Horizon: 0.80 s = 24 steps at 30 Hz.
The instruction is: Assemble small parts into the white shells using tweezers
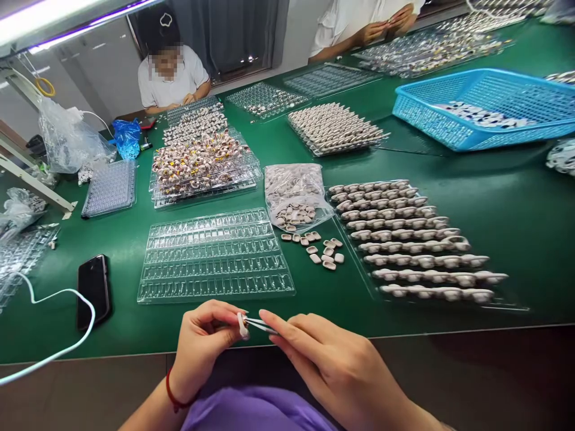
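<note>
Btm centre: left hand point(202, 342) pinches a shell point(243, 327); right hand point(335, 366) squeezes tweezers point(264, 325) against it. Loose grip w/ a hard poke could drop it off the surface point(516, 227).

Pretty bright overall from the tube lamp point(67, 15) up top-left, plastic trays point(214, 257) glare a bit, edges bend, one face is blurred.

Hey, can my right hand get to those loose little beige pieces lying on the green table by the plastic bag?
Probably yes: only bare green table lies between the right hand and the loose beige pieces, though that hand holds slim metal tweezers.
</note>
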Tool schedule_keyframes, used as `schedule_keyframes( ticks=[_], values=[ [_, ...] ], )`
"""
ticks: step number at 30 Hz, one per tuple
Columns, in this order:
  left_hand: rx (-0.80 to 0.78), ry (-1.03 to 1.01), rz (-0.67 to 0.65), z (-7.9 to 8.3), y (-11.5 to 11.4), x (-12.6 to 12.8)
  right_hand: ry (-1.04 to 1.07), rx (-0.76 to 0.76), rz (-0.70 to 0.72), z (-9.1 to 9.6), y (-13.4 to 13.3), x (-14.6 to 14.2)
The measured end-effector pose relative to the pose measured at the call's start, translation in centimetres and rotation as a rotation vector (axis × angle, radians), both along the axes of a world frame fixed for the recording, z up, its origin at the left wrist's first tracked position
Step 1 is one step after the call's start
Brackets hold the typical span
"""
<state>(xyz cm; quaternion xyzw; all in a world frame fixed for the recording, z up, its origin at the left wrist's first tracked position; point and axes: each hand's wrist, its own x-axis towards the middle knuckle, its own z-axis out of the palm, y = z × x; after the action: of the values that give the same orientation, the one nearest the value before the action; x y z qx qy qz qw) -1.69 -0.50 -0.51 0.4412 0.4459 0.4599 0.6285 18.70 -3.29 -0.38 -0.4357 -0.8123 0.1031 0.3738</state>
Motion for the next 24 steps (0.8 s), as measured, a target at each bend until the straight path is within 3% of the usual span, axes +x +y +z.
schedule_keyframes(
  ticks=[7, 24],
  values=[
    [0.002, 0.040, 0.008, 0.0, 0.0, 0.0, -0.049, 0.102, -0.059, 0.2, -0.2, -0.4],
    [-0.118, -0.088, 0.082, 0.5, 0.1, 0.8, 0.032, 0.095, -0.109, -1.4, -0.9, -1.1]
  ],
)
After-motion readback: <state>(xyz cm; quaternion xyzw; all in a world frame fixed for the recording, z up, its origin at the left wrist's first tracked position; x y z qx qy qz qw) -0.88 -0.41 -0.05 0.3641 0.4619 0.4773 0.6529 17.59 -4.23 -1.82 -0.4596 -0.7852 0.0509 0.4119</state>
